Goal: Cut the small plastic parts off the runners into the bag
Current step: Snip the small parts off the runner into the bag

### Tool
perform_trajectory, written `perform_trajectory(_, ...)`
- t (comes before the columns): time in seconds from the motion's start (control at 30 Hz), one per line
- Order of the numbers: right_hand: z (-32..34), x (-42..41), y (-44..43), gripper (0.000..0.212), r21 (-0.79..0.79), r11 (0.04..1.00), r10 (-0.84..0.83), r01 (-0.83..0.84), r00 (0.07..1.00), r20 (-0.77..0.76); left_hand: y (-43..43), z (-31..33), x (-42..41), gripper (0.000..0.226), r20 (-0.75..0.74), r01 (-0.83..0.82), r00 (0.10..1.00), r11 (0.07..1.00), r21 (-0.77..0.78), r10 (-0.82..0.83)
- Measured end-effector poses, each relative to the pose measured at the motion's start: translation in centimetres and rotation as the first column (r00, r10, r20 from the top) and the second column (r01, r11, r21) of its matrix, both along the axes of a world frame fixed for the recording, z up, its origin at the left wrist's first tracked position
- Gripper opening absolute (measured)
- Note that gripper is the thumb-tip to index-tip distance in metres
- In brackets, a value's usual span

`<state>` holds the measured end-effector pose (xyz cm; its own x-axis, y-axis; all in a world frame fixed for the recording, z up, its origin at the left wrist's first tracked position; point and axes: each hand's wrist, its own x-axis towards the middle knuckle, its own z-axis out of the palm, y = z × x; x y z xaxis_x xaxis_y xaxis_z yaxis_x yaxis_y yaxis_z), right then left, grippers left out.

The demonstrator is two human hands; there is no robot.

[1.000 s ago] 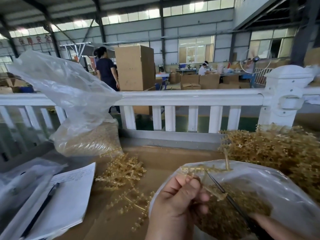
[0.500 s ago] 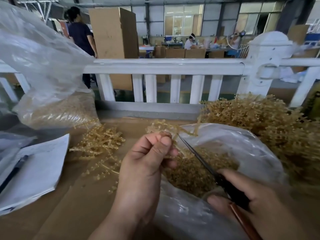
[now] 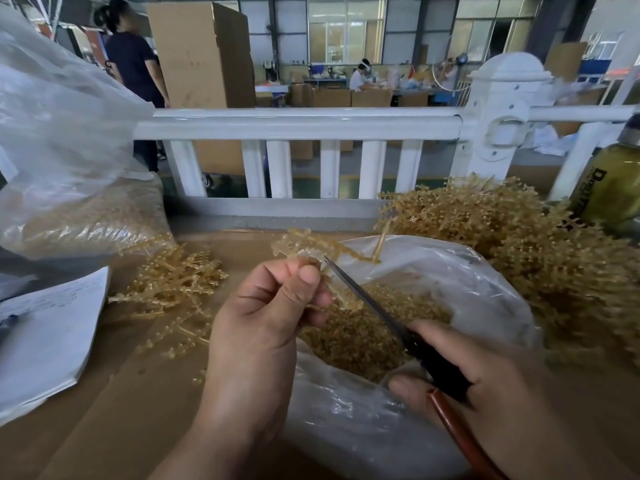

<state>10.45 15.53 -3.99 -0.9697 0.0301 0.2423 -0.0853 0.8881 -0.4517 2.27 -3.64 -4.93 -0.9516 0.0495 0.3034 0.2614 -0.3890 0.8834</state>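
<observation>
My left hand (image 3: 266, 327) pinches an amber plastic runner (image 3: 311, 245) between thumb and fingers, holding it over the mouth of a clear plastic bag (image 3: 485, 285). Loose cut parts (image 3: 356, 336) fill the bottom of that bag. My right hand (image 3: 485, 382) grips dark scissors (image 3: 374, 306) with a reddish handle loop. The blades point up and left, and their tips lie against the runner just right of my left thumb. I cannot tell whether the blades are parted.
A big heap of uncut runners (image 3: 540, 251) lies to the right, a smaller pile (image 3: 173, 289) to the left. A full clear bag (image 3: 79, 206) stands at back left, papers (image 3: 45, 341) at left, a green bottle (image 3: 613, 188) at far right. A white railing (image 3: 311, 124) borders the table's far edge.
The view has tilted down and closer over the second. My two hands, the runner and the scissors keep nearly the same pose over the bag, with the blades staying at the runner.
</observation>
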Motion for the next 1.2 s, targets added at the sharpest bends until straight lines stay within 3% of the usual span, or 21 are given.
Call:
perform_trajectory(0.43, 0.2, 0.1, 0.3, 0.056, 0.079, 0.996, -0.027, 0.029, 0.999, -0.024, 0.3, -0.2, -0.3, 0.018, -0.034, 0.052, 0.998, 0.998, 0.025, -0.051)
perform_trajectory(0.67, 0.6, 0.3, 0.5, 0.056, 0.045, 0.997, 0.056, -0.056, 0.998, 0.007, 0.4, -0.1, -0.3, 0.013, -0.028, 0.07, 0.997, 0.997, 0.036, -0.069)
perform_trajectory(0.93, 1.0, 0.6, 0.2, 0.056, 0.053, 0.998, 0.036, -0.034, 0.999, -0.039, 0.6, -0.3, -0.4, 0.009, -0.05, 0.073, 0.996, 0.997, 0.024, -0.071)
perform_trajectory(1.2, 0.9, 0.9, 0.6, 0.058, 0.047, 0.996, 0.079, -0.078, 0.997, -0.026, 0.9, -0.7, -0.5, 0.019, -0.034, 0.03, 0.999, 1.0, -0.002, -0.03)
